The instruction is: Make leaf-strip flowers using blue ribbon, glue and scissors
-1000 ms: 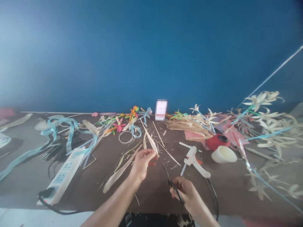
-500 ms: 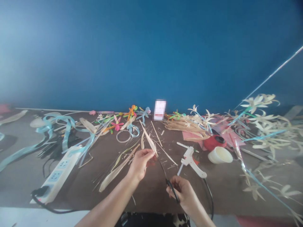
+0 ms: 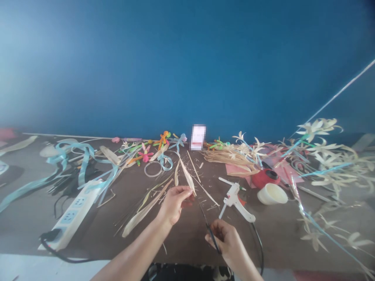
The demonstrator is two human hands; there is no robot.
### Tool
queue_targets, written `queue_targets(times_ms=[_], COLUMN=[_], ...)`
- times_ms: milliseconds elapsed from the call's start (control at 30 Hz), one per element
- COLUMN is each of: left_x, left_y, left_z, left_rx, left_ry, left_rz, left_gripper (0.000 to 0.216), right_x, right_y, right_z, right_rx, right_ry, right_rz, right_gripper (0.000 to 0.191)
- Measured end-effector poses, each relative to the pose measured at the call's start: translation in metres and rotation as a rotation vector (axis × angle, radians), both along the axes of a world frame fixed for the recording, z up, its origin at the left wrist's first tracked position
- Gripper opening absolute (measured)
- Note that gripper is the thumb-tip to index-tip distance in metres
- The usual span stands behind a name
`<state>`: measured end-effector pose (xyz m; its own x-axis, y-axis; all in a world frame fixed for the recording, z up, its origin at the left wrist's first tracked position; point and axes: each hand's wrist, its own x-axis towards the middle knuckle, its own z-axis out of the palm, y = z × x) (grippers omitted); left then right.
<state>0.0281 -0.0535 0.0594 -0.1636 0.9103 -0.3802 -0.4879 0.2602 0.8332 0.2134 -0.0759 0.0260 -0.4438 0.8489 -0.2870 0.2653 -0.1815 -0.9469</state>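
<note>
My left hand (image 3: 176,203) pinches the lower end of a pale dried husk strip (image 3: 186,175), whose pointed tip reaches away from me. In my right hand (image 3: 224,236) is a pair of black-handled scissors (image 3: 208,228), the blades aimed up and left toward the base of the strip but apart from it. Whether the blades are parted is hard to make out. Longer dried husk leaves (image 3: 140,216) lie left of my left hand. Small cut scraps (image 3: 202,203) are scattered on the dark table (image 3: 187,244) around both hands.
A white glue gun (image 3: 236,201) with its cord lies right of my hands, near a white cup (image 3: 272,194) and a red roll (image 3: 266,177). Husk flowers (image 3: 318,128) crowd the far right. At left are a power strip (image 3: 72,216) and blue ribbon (image 3: 84,160).
The scissors have turned slightly, and their handles look narrower and closer together. Both hands stay nearly in place, with the left still pinching the husk strip.
</note>
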Motion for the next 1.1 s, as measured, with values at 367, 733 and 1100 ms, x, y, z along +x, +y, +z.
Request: queue_targets(times_ms=[367,733,1100], left_x=[0.001,-0.004,-0.008], left_y=[-0.002,0.003,0.010], left_z=[0.007,0.009,0.009], left_rx=[0.030,0.018,-0.048], left_ry=[0.056,0.011,0.028], left_rz=[-0.050,-0.082,-0.054], left_gripper=[0.015,0.016,0.015], right_x=[0.001,-0.001,-0.001], right_y=[0.000,-0.001,-0.001], right_z=[-0.014,-0.009,-0.008], right_rx=[-0.005,-0.057,-0.063], right_ry=[0.026,0.091,0.066], right_rz=[-0.012,-0.048,-0.040], right_gripper=[0.019,0.025,0.020])
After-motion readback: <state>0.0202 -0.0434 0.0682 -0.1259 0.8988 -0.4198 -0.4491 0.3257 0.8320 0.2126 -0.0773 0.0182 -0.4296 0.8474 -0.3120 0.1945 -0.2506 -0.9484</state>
